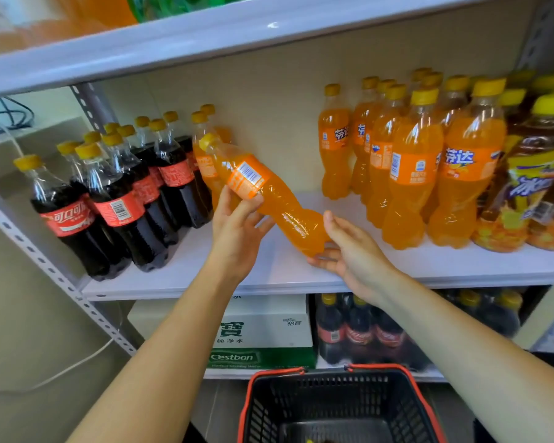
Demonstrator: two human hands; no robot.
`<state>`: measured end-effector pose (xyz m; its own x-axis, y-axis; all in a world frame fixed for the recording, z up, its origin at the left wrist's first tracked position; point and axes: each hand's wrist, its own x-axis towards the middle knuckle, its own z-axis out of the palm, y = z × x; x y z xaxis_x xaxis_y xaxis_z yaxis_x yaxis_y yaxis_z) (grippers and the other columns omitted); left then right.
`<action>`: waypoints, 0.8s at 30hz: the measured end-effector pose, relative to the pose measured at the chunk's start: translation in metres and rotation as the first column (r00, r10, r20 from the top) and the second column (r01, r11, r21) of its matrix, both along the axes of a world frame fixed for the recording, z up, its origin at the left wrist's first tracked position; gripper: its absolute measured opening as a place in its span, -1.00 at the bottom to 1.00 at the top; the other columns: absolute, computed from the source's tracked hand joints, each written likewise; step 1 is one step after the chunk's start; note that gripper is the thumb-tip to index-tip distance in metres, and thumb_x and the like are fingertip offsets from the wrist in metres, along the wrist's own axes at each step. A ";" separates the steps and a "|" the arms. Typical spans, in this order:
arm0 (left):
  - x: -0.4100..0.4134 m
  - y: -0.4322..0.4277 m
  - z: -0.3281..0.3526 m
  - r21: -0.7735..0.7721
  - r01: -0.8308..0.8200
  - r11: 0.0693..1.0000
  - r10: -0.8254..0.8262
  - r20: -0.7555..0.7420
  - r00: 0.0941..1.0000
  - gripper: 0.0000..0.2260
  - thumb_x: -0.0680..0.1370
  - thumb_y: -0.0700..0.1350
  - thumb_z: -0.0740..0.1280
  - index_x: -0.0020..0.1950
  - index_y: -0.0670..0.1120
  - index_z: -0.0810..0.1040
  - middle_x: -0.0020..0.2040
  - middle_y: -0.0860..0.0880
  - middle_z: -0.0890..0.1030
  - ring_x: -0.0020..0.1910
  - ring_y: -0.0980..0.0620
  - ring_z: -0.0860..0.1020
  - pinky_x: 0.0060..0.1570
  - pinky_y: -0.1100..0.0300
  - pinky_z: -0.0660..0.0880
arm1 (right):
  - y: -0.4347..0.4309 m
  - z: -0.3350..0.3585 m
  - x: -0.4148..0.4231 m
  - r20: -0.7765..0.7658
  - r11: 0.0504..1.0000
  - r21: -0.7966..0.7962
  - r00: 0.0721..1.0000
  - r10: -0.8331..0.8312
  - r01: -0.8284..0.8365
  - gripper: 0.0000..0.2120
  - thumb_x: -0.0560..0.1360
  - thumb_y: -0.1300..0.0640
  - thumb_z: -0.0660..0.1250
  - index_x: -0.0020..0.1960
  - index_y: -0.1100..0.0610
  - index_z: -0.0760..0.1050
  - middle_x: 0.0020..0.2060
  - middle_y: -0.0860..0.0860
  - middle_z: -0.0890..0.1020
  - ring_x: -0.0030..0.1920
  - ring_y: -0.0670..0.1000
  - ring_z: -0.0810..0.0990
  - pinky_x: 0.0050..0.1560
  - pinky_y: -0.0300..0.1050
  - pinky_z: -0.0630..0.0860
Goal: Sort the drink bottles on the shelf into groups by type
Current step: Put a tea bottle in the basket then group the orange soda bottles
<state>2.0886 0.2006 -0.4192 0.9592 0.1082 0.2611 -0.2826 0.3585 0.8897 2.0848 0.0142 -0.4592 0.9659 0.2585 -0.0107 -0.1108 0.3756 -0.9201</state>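
Note:
My left hand (237,231) grips an orange soda bottle (288,212) around its label and holds it tilted, yellow cap up and to the left, above the white shelf board (269,276). The bottle's base touches my right hand (349,251), whose thumb is beside it and whose relaxed fingers lie under it. Several cola bottles (119,199) stand grouped at the shelf's left. Two more orange soda bottles (205,161) stand just behind them. A large group of orange soda bottles (410,167) stands at the right.
Iced tea bottles (531,174) fill the far right of the shelf. Below are a water carton (263,330) and a wrapped cola pack (362,334). A black basket with red rim (333,407) sits in front of me. A perforated metal post (45,260) slants at left.

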 end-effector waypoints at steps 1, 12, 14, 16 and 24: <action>0.001 -0.001 -0.002 0.016 -0.036 0.999 0.036 -0.003 0.999 -0.56 0.56 -0.20 0.40 0.43 -0.07 0.41 0.15 -0.10 0.61 0.08 -0.09 0.63 0.14 -0.02 0.55 | -0.001 0.001 0.000 0.006 1.000 0.013 1.000 0.012 -0.012 -0.54 0.44 -0.12 0.39 0.23 0.12 0.55 0.09 0.21 0.69 -0.04 0.11 0.73 -0.11 -0.04 0.66; 0.008 0.003 -0.007 -0.030 0.032 0.999 -0.032 -0.009 0.999 -0.56 0.50 -0.31 0.34 0.36 -0.06 0.42 0.09 -0.10 0.60 0.13 -0.15 0.59 0.26 -0.09 0.55 | -0.005 -0.003 0.005 0.023 0.991 0.132 0.999 -0.038 0.035 -0.47 0.39 0.13 0.51 0.31 0.17 0.46 0.17 0.16 0.66 0.09 0.12 0.71 0.01 -0.05 0.65; 0.008 0.002 -0.009 -0.039 0.023 0.999 -0.023 0.003 1.000 -0.47 0.56 -0.41 0.28 0.51 -0.12 0.33 0.12 -0.14 0.59 0.16 -0.19 0.57 0.26 -0.10 0.56 | -0.005 -0.002 0.006 -0.002 0.991 0.133 1.000 -0.018 0.018 -0.51 0.42 0.04 0.47 0.29 0.17 0.49 0.08 0.10 0.71 0.04 0.13 0.71 -0.01 -0.05 0.65; 0.008 0.000 -0.012 -0.056 -0.030 0.998 0.029 -0.013 0.999 -0.36 0.59 -0.42 0.28 0.62 -0.05 0.22 0.21 -0.18 0.60 0.20 -0.18 0.58 0.22 -0.06 0.58 | -0.005 -0.002 0.006 -0.038 0.991 0.135 0.999 0.003 0.002 -0.58 0.46 -0.02 0.43 0.24 0.15 0.53 0.05 0.11 0.72 0.05 0.17 0.70 0.00 -0.01 0.66; 0.005 -0.003 -0.010 0.053 -0.101 0.994 0.101 -0.011 0.995 -0.64 0.56 -0.32 0.41 0.34 -0.14 0.49 0.07 -0.01 0.62 0.05 0.07 0.64 0.09 0.13 0.55 | 0.005 -0.004 0.000 0.042 0.987 0.128 0.995 0.091 -0.096 -0.45 0.40 0.10 0.51 0.37 0.08 0.49 0.24 0.14 0.63 0.21 0.19 0.66 0.08 0.05 0.64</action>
<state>2.0934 0.1972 -0.4294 0.9475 0.1911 0.2562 -0.3030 0.2817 0.9104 2.0852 0.0195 -0.4630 0.9366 0.3447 0.0631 -0.1188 0.4817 -0.8682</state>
